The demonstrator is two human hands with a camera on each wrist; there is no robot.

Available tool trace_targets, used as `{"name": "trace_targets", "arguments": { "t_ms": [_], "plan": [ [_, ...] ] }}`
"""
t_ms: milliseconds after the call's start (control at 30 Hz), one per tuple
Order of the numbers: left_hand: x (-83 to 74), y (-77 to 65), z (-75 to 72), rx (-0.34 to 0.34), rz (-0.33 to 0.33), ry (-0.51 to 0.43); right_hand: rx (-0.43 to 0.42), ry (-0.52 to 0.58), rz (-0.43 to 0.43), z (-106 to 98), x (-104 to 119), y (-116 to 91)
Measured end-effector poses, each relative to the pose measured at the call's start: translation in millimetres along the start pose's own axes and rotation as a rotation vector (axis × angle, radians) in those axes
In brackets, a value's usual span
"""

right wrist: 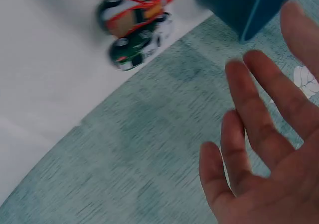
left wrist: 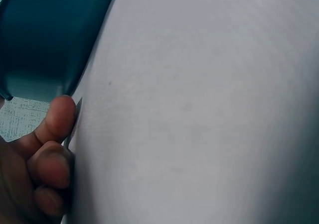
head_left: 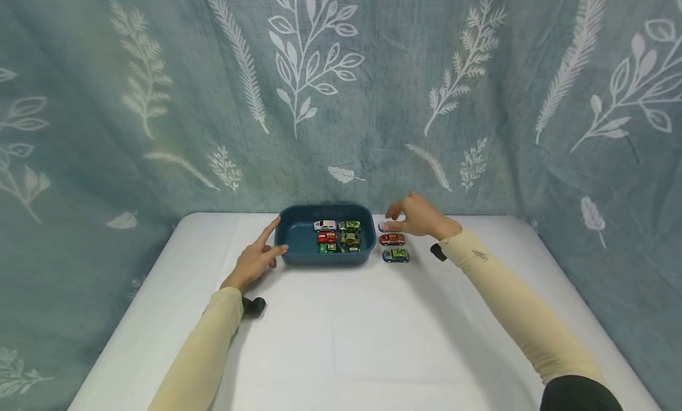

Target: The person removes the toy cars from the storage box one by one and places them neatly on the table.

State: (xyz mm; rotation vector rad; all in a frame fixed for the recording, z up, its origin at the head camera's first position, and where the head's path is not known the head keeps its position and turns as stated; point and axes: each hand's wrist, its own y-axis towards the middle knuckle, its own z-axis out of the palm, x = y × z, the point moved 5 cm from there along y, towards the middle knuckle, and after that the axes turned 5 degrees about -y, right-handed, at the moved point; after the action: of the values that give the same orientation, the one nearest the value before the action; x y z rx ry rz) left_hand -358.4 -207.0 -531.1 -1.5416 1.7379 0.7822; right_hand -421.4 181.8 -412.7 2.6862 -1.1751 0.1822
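A dark blue plastic bin [head_left: 326,260] sits at the back of the table with several toy cars inside, among them a white one [head_left: 325,225] and a red one [head_left: 327,237]. My left hand [head_left: 254,262] is at the bin's left end, index finger and thumb stretched out to its rim. To the right of the bin stand an orange-red toy car [head_left: 392,239] and a green-and-blue toy car [head_left: 395,255]. Behind them is a whitish toy car [head_left: 382,227], partly hidden by my right hand [head_left: 420,215]. In the right wrist view that hand's fingers are spread, holding nothing.
A white cloth [head_left: 330,334] covers the table. Right behind its back edge hangs a green-blue curtain [head_left: 383,180] with white leaf prints, which also runs along both sides.
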Motion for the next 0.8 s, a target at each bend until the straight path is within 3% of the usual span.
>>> {"name": "trace_targets", "arguments": {
  "t_ms": [233,567,800],
  "plan": [
    [1.2,-0.8,1.8,-0.013,0.0,-0.012,-0.052,-0.018,0.027,6,21,41],
    [1.2,-3.6,0.8,-0.014,-0.001,-0.032,0.065,-0.005,0.041,25,60,93],
    [0.6,-2.6,0.1,-0.017,0.003,-0.044,0.12,-0.007,0.026,43,74,120]
  ]
}}
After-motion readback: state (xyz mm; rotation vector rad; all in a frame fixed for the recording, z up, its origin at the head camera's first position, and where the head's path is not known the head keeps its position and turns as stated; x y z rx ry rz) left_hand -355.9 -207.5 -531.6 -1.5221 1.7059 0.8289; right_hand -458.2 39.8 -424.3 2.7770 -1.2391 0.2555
